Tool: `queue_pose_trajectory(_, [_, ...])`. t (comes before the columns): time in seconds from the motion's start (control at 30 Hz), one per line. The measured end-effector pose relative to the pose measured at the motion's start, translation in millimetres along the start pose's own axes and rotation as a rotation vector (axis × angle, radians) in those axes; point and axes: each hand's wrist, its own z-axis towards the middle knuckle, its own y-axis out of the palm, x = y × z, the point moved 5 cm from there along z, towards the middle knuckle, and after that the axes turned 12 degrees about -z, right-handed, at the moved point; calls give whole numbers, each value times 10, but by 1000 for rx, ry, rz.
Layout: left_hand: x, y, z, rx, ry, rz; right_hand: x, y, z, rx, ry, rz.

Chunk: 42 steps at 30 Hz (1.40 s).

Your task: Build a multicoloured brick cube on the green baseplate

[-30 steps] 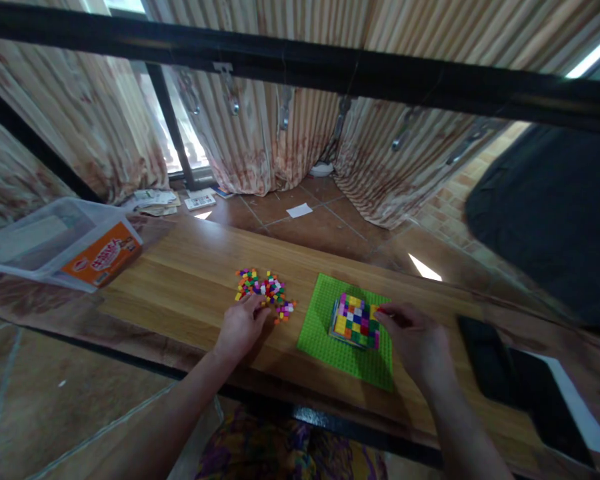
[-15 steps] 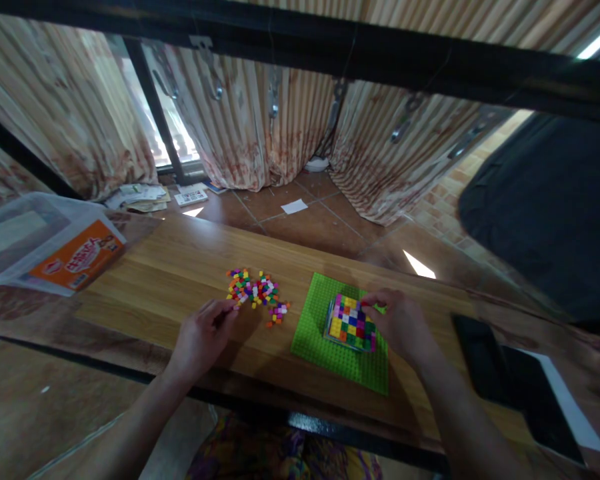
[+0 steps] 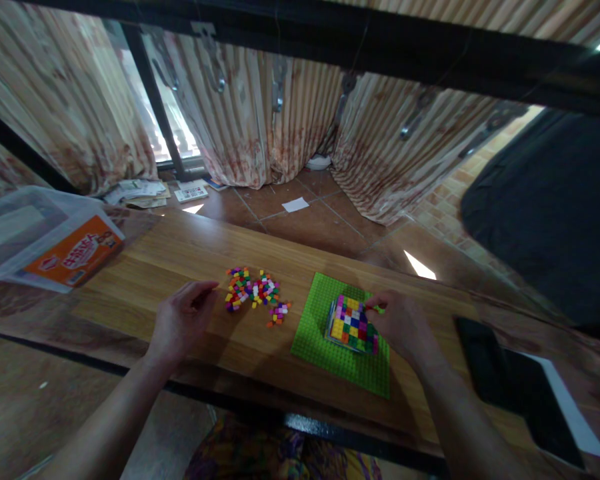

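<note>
A green studded baseplate [image 3: 313,333] lies on the wooden table, bearing a stacked block of small multicoloured toy bricks [image 3: 349,325]. My right hand [image 3: 397,327] is at the block's far right corner, thumb and finger pinched on what looks like a small red brick [image 3: 375,309]. Left of the plate lies a loose pile of tiny coloured bricks [image 3: 255,290], with a smaller cluster [image 3: 279,312] beside it. My left hand [image 3: 186,317] hovers just left of the pile, its fingers curled and closed; whatever is between them is hidden.
A clear plastic box [image 3: 75,257] with an orange label stands at the table's left end. Dark flat devices [image 3: 495,367] and a white sheet [image 3: 570,400] lie at the right. A dark bar [image 3: 300,33] crosses overhead, with metal hooks hanging from it.
My left hand has drawn back to the left, away from the brick pile. My right hand stays at the block's corner, its pinch shifted very slightly.
</note>
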Motion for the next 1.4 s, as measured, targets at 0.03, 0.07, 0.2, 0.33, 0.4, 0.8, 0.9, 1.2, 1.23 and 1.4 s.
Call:
queue_pose_trajectory(0.03, [-6,-5,5,5,-10,1,-8,3,0,-6,6,-7])
queue_pose_trajectory(0.07, [-10,-8,6,9,-20,0,-12,8,0,-14,12,-5])
queue_pose_trajectory(0.2, [-38,-16,4,16,-52,-2,1,27,-10,-21,36,21])
queue_pose_trajectory(0.33, [-117,-49,21,48,-71,11,27,21,-27,-6,6,29])
queue_pose_trajectory(0.4, [-158,-68,38,67,-85,14,45,22,-39,-30,0,68])
queue_pose_trajectory(0.8, [-205,-89,106,86,-211,-13,127,61,-40,-103,46,292])
queue_pose_trajectory(0.9, [-234,-85,123,83,-210,19,148,75,-13,-111,59,305])
queue_pose_trajectory(1.2, [-372,-51,172,72,-193,60,68,59,69,-176,43,201])
queue_pose_trajectory(1.23, [-380,-47,175,70,-193,65,64,57,72,-179,46,204])
queue_pose_trajectory(1.4, [-386,-41,206,80,-167,81,87,73,70,-209,40,311])
